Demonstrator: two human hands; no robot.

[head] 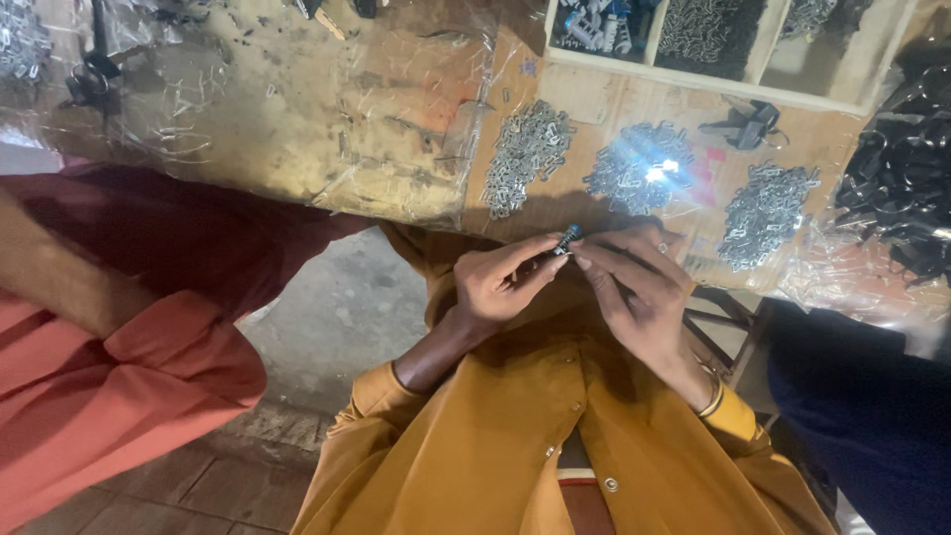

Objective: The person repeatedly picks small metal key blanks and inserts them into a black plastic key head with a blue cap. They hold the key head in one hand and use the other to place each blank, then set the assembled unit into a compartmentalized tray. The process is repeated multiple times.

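Both hands meet just near the table edge. The left hand [500, 282] and right hand [634, 287] pinch one small metal part [567, 238] between their fingertips. Three heaps of parts [644, 163] lie on the table [297, 109] beyond, so much work looks left.

metal piles [644, 168] on table [297, 109], tray [713, 79] perhaps behind

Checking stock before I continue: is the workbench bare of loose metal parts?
No, three heaps of small metal parts lie on the workbench just beyond both hands.
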